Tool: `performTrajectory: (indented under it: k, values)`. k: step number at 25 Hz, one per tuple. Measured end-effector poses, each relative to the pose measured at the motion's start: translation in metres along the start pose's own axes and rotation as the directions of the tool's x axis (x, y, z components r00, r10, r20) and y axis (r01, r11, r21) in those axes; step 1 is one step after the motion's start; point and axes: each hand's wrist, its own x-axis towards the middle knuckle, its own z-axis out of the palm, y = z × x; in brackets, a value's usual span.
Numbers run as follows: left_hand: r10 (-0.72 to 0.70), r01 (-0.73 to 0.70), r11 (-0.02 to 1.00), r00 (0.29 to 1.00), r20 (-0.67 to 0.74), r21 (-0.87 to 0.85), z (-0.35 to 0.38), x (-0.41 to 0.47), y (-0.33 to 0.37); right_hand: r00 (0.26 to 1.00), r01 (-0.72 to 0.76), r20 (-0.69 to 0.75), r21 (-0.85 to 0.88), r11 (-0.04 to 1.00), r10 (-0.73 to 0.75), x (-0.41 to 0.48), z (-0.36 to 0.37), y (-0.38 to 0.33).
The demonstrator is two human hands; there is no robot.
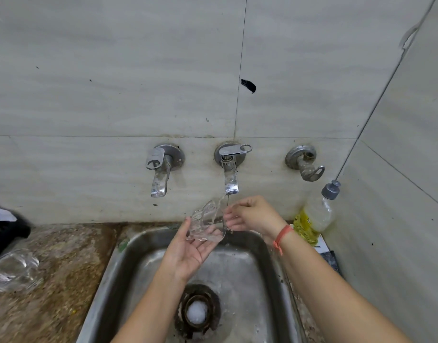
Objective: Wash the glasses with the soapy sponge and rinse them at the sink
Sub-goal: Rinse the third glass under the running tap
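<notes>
A clear drinking glass [208, 224] lies tilted on its side under the middle tap [229, 174], and a thin stream of water runs into it. My left hand [188, 253] holds it from below, palm up, thumb against its left side. My right hand [250, 214], with an orange thread on the wrist, reaches in from the right; its loosely bent fingertips touch the glass's right side. Both hands are above the steel sink [118, 256]. No sponge is in view.
A foam blob sits in the sink's drain [196, 314]. A second tap [159, 169] and a wall valve [304, 164] flank the running one. A bottle of yellow liquid [314, 216] stands at the right corner. Clear glassware [14, 268] and a black basket [7, 233] lie on the left counter.
</notes>
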Motion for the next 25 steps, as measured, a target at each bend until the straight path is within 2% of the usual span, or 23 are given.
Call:
performTrajectory:
  k: [3,6,8,10,12,15,18,20,23,25]
  values:
    - [0.000,-0.001,0.998,1.000,0.012,0.066,0.000,0.000,0.000,0.993,0.061,-0.104,-0.029,0.998,-0.064,-0.001,-0.016,-0.009]
    - [0.121,-0.128,0.959,0.992,0.045,0.252,0.008,-0.001,0.001,0.956,0.196,-0.226,0.024,0.980,-0.186,-0.004,-0.034,-0.033]
    - [0.225,-0.237,0.868,0.971,0.079,0.436,0.015,-0.001,0.004,0.923,0.284,-0.304,0.131,0.950,-0.234,-0.005,-0.044,-0.053]
    - [0.300,-0.307,0.758,0.948,0.111,0.576,0.024,-0.004,0.008,0.912,0.337,-0.319,0.223,0.915,-0.258,-0.004,-0.049,-0.071]
    - [0.388,-0.374,0.640,0.911,0.138,0.671,0.032,-0.007,0.013,0.921,0.338,-0.271,0.203,0.919,-0.279,-0.003,-0.047,-0.085]
    - [0.496,-0.441,0.395,0.841,0.217,0.806,0.041,-0.016,0.021,0.957,0.255,-0.172,0.102,0.962,-0.235,0.000,-0.047,-0.101]
    - [0.511,-0.454,0.218,0.807,0.296,0.864,0.041,-0.024,0.030,0.988,0.143,-0.064,0.054,0.988,-0.139,-0.001,-0.056,-0.113]
    - [0.490,-0.465,0.193,0.809,0.326,0.864,0.040,-0.031,0.035,0.994,0.106,0.000,0.039,0.994,-0.106,-0.006,-0.059,-0.114]
    - [0.473,-0.476,0.213,0.814,0.336,0.853,0.034,-0.035,0.041,0.993,0.078,0.089,0.001,0.997,-0.078,-0.015,-0.047,-0.111]
    - [0.473,-0.487,0.226,0.812,0.342,0.844,0.028,-0.038,0.045,0.993,0.079,0.091,-0.031,0.996,-0.076,-0.019,-0.035,-0.110]
